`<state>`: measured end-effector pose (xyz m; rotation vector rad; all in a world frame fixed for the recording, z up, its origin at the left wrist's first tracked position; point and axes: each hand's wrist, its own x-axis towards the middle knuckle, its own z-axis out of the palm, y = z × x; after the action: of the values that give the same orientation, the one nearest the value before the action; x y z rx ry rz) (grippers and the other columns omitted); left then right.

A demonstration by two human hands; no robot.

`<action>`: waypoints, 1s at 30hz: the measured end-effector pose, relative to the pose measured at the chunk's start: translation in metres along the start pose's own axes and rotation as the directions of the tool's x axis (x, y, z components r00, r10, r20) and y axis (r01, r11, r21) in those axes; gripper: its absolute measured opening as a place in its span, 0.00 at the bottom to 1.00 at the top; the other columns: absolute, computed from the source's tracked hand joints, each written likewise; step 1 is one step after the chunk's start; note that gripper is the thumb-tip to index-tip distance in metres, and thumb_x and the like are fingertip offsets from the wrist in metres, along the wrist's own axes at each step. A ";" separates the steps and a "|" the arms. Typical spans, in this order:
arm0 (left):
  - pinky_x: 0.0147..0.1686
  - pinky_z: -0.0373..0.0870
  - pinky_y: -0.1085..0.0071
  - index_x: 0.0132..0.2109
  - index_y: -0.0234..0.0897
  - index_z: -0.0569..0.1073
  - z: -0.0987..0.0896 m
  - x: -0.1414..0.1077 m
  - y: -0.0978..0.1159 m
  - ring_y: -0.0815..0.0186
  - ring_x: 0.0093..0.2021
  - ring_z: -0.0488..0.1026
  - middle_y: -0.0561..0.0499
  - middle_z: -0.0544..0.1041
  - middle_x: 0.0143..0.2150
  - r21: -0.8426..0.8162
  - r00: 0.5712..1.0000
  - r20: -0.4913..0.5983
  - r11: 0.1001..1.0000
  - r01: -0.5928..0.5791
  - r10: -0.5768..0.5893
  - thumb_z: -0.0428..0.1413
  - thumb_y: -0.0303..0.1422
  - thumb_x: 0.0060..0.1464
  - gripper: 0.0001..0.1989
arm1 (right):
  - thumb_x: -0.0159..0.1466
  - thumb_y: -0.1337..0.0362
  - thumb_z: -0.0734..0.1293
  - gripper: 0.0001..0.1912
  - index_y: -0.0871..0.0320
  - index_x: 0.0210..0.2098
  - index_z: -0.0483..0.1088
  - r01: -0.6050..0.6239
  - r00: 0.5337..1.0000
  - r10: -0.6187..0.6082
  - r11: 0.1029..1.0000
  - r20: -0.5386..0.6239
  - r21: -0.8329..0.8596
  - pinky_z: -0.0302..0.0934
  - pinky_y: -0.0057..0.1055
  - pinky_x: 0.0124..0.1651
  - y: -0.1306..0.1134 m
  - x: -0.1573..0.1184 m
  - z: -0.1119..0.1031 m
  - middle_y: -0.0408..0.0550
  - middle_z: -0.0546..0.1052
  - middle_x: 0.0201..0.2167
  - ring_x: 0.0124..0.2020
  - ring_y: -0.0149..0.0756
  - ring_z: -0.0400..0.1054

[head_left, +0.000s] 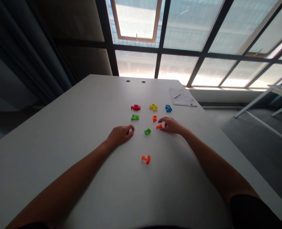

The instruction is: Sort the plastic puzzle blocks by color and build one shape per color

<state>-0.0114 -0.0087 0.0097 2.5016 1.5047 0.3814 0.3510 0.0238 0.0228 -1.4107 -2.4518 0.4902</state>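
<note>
My right hand [170,125] is over the table with its thumb and forefinger apart. A small orange plastic piece [159,126] lies at its thumb tip, seemingly touching it. Just beyond is another orange piece [154,118]. My left hand [120,134] rests on the table, fingers curled so that thumb and forefinger meet in a loop; nothing shows in it. Between the hands lies a small green frame-like piece [147,131]. A larger green piece [135,117] is beyond the left fingertips. Nearer to me sits a T-shaped orange piece [146,159].
Red [135,107], yellow [153,107] and blue [168,108] plastic pieces form a row farther back. Paper sheets [182,97] with two pens lie near the right edge of the white table [102,92]. Windows stand behind; another white table [280,92] is at far right.
</note>
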 end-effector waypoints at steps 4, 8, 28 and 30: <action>0.31 0.60 0.69 0.47 0.45 0.78 0.000 -0.001 0.001 0.63 0.30 0.75 0.53 0.80 0.32 0.000 1.000 -0.007 1.000 0.002 -0.002 0.50 0.44 0.67 0.15 | 0.66 0.61 0.74 0.13 0.56 0.49 0.79 0.061 0.998 -0.062 0.998 -0.010 -0.031 0.64 0.33 0.46 0.005 0.000 -0.002 0.52 0.79 0.49 0.35 0.34 0.72; 0.30 0.60 0.68 0.47 0.45 0.78 -0.001 -0.001 0.002 0.63 0.30 0.75 0.53 0.80 0.32 0.002 1.000 -0.001 1.000 0.006 -0.006 0.50 0.45 0.66 0.15 | 0.68 0.65 0.71 0.06 0.56 0.43 0.81 0.026 0.996 -0.028 0.999 -0.084 -0.032 0.63 0.30 0.43 0.006 0.002 0.003 0.50 0.80 0.42 0.34 0.34 0.72; 0.31 0.61 0.69 0.47 0.45 0.77 0.000 0.000 0.001 0.62 0.31 0.76 0.52 0.81 0.32 0.007 1.000 0.001 1.000 0.006 -0.006 0.49 0.45 0.67 0.16 | 0.73 0.63 0.66 0.12 0.53 0.50 0.80 -0.113 0.957 0.057 0.976 -0.284 -0.185 0.66 0.34 0.47 -0.009 -0.003 0.019 0.51 0.81 0.52 0.41 0.39 0.74; 0.31 0.62 0.69 0.47 0.45 0.77 -0.001 0.000 0.002 0.62 0.31 0.76 0.52 0.81 0.32 0.005 1.000 -0.001 1.000 0.008 -0.008 0.49 0.45 0.66 0.16 | 0.72 0.63 0.66 0.12 0.52 0.51 0.80 -0.106 0.956 0.048 0.976 -0.288 -0.190 0.67 0.35 0.48 -0.008 -0.003 0.020 0.51 0.81 0.53 0.44 0.41 0.75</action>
<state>-0.0103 -0.0096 0.0110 2.4986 1.5174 0.3782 0.3383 0.0142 0.0078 -1.5395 -2.2722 0.0445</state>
